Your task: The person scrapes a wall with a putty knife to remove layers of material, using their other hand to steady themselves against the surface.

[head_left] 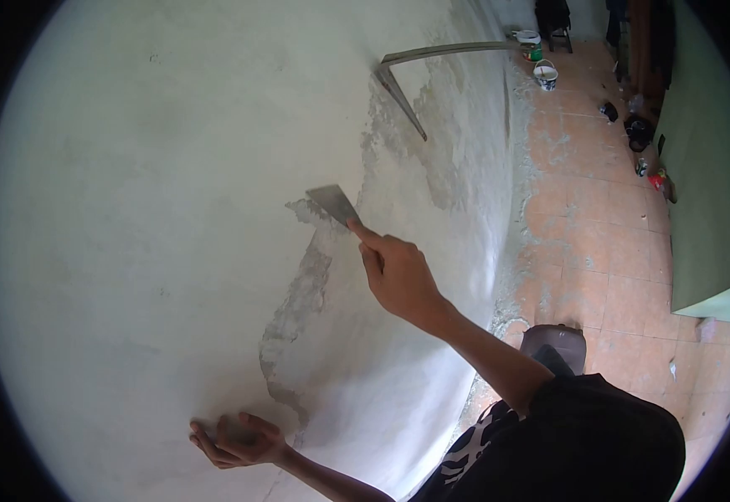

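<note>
My right hand point(403, 276) grips a metal scraper point(332, 203), index finger stretched along it. The wide blade lies against the pale wall point(164, 167), at the top of a rough grey patch point(294, 322) where the surface layer is gone. Lower left, my left hand point(239, 441) is close to the wall, its fingers curled in a cupped shape. Something dark and blurred shows between thumb and fingers; I cannot make out what it is.
A bent metal strip point(457, 49) sticks out near another grey patch point(440, 125). Buckets point(545, 77) stand at the far end of the tiled floor point(583, 226). A dark chair point(556, 339) is beside my body. A green panel point(704, 184) and small items line the right side.
</note>
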`<state>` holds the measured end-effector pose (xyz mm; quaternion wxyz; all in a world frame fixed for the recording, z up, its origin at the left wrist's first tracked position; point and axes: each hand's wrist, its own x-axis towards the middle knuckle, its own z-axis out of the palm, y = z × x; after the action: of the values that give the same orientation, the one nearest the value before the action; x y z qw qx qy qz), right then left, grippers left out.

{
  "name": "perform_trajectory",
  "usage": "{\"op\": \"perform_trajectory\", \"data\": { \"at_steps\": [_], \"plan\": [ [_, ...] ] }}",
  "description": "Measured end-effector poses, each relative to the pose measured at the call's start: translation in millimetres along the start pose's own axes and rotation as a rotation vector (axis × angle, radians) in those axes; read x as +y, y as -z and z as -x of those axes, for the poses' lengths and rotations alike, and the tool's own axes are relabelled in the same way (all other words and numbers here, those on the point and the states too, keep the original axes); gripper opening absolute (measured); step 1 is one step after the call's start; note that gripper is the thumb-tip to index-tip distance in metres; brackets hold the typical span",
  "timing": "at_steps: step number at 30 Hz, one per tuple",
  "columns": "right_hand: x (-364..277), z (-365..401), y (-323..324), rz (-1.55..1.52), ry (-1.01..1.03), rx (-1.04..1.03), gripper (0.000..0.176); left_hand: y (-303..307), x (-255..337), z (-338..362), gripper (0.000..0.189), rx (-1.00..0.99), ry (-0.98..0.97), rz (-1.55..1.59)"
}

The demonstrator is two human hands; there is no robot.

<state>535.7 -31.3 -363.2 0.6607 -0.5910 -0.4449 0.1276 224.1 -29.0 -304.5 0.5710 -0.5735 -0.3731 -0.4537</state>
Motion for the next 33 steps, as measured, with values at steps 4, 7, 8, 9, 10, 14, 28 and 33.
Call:
{"op": "perform_trajectory", "data": {
  "at_steps": [4,7,8,9,10,14,28,33],
  "plan": [
    [-5,14,0,0.037,-0.021,-0.062,0.039,0,0,-1,0.034,0.005,0.005,0.022],
    [-7,3,2,0.023,-0.024,-0.061,0.04,0,1,-2,0.034,0.01,0.0,0.016],
    [-11,-4,4,0.013,-0.038,-0.049,0.041,0,1,-2,0.034,0.004,-0.004,0.017],
    [-12,-2,2,0.014,-0.041,-0.056,0.041,0,3,-2,0.033,0.003,0.004,0.026],
    [-15,1,0,0.063,0.0,-0.069,0.04,1,3,-3,0.033,0.004,0.011,0.035],
    [-17,12,-7,0.115,0.065,-0.075,0.041,-2,4,-2,0.033,0.009,0.01,0.029],
    [-25,17,-1,0.063,-0.016,-0.116,0.038,1,0,-2,0.034,0.01,-0.011,0.025],
    [-25,13,10,0.021,-0.029,-0.08,0.039,2,1,-2,0.034,-0.025,-0.021,-0.006]
  ]
}}
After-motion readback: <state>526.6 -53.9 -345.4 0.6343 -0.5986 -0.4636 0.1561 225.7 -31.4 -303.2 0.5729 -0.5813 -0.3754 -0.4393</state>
